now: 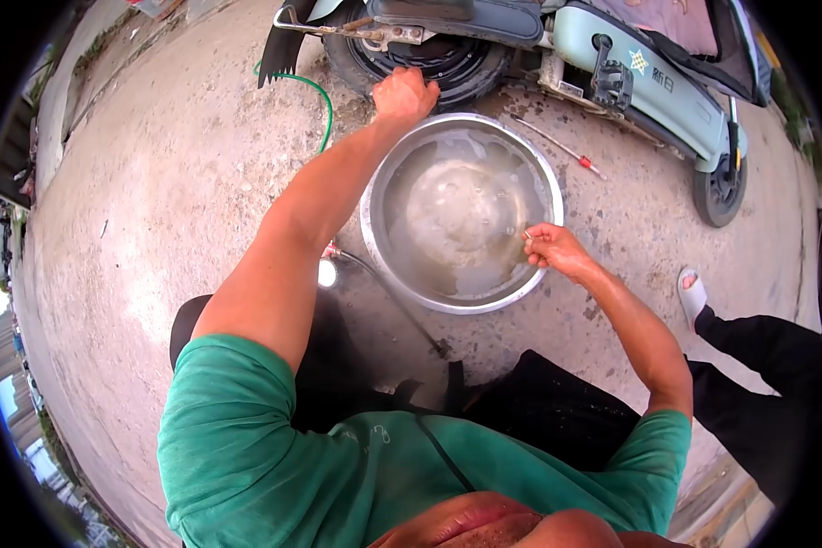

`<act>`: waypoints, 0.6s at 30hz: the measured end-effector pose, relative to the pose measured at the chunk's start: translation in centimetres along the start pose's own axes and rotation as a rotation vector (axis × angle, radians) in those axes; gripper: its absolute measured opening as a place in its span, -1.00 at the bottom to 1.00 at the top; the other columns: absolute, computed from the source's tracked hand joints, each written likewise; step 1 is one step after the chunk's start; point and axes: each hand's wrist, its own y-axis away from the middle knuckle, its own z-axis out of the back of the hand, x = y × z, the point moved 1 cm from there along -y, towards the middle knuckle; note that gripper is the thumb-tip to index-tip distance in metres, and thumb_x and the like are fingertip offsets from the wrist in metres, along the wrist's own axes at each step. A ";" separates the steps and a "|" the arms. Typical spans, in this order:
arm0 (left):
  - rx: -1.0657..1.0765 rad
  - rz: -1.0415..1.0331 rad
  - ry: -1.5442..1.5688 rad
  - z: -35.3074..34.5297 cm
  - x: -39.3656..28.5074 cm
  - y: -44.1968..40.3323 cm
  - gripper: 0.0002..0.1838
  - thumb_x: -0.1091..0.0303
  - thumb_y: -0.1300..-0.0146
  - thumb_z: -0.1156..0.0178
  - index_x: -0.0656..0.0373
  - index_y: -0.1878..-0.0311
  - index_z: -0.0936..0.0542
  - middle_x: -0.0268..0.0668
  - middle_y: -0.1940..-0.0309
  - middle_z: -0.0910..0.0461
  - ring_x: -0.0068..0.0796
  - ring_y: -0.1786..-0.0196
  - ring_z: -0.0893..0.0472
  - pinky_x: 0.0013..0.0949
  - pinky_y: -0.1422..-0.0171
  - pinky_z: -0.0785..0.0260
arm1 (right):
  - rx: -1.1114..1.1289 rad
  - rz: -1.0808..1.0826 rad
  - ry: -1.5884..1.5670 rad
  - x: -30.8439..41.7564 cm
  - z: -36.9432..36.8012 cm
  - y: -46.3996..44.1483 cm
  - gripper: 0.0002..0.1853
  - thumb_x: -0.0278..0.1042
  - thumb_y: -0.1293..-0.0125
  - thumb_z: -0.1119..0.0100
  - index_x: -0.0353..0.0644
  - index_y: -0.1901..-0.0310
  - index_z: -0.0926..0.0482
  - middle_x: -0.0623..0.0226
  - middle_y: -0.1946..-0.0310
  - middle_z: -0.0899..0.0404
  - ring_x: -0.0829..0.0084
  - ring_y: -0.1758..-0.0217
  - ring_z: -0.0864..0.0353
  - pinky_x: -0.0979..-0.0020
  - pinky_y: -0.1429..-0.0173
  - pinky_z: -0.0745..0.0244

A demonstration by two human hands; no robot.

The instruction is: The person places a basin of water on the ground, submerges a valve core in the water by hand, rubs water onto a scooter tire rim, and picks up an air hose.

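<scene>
The work looks, in my judgement, to be somewhere in the middle, because both hands are busy and the tools lie around on the ground. What seems done is the preparation: the metal basin (367,215) is already placed close beside the wheel (479,84) of the scooter (671,91), and it contains cloudy water (461,205). The wheel is under the body of the scooter, at the far side of the basin, and partly covered by it. The left hand (404,96) is at the near edge of the wheel, with its back toward the camera; its fingers are hidden, so I cannot tell if it grasps something. The right hand (554,249) is above the right rim of the basin, where thumb and fingertips are pinched together on a small pale thing (527,235), too small for me to name. A thin rod (559,146) with a red part lies right of the basin, and a grey hose (388,285) at its near left side; neither is in a hand. Nothing here shows the work on the wheel as finished, but how much is left, I cannot judge exactly.
</scene>
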 end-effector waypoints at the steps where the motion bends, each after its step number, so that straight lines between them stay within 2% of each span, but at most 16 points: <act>1: 0.001 -0.007 -0.005 0.0 0.0 0.0 -0.53 -0.07 -0.23 -0.18 0.19 0.12 -0.69 0.03 0.06 -0.64 0.07 0.01 -0.68 0.04 -0.10 -0.51 | -0.002 -0.002 0.005 0.0 0.0 0.0 -0.74 -0.30 -0.37 -0.20 -0.20 -0.02 -0.58 0.45 0.29 -0.64 0.65 0.35 -0.59 0.54 0.26 -0.47; 13: 0.009 -0.132 -0.014 0.0 1.2 -0.3 -0.68 0.16 -0.27 -0.10 0.21 0.14 -0.65 0.04 0.10 -0.65 0.11 0.04 -0.67 0.09 -0.09 -0.52 | -0.006 0.008 0.018 -0.6 0.1 -0.3 -0.75 -0.31 -0.38 -0.19 -0.19 -0.03 -0.57 0.44 0.28 -0.65 0.65 0.36 -0.60 0.56 0.28 -0.50; 18: 0.056 -0.106 -0.001 0.8 0.9 -0.3 -0.66 0.13 -0.26 -0.12 0.20 0.14 -0.66 0.03 0.09 -0.65 0.08 0.00 -0.66 0.06 -0.13 -0.50 | 0.006 0.011 0.001 -0.3 0.0 0.0 -0.74 -0.30 -0.41 -0.18 -0.21 -0.04 -0.57 0.42 0.26 -0.64 0.64 0.36 -0.61 0.54 0.26 -0.51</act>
